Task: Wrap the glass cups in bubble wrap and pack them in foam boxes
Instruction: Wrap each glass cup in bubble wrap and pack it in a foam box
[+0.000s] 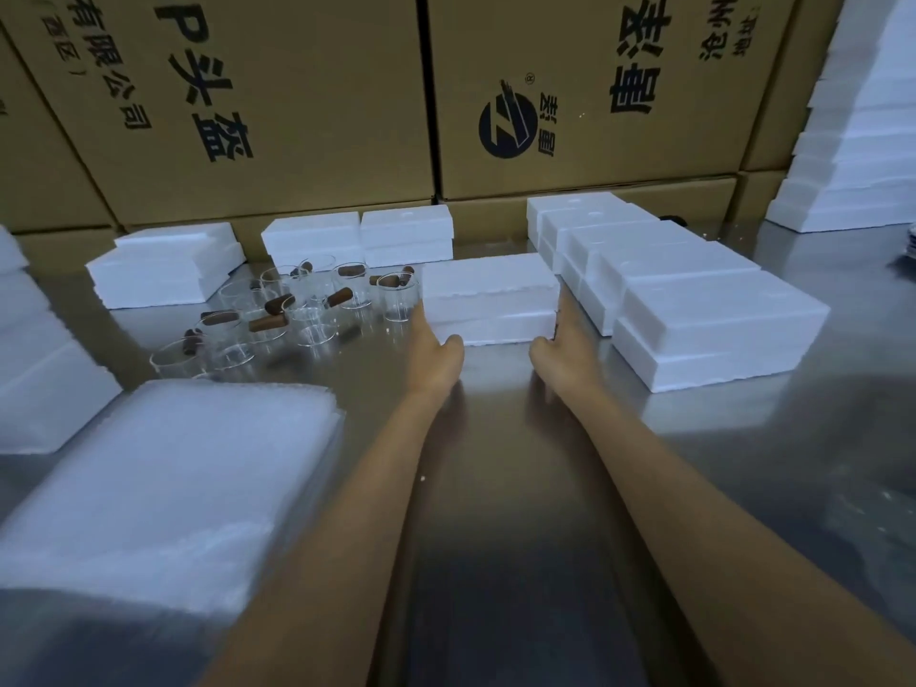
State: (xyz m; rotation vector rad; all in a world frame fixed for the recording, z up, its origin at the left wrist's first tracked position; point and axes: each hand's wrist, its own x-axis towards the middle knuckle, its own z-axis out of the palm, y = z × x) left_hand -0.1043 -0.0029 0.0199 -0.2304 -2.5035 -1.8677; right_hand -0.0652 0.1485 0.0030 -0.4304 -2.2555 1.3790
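Foam box (488,295) on steel table (495,488), gripped at ends: left hand (436,352), right hand (562,347). Cups (297,309) left.

White foam boxes (489,296), clear glass cups (317,309) with brown handles, tan cartons (277,91)
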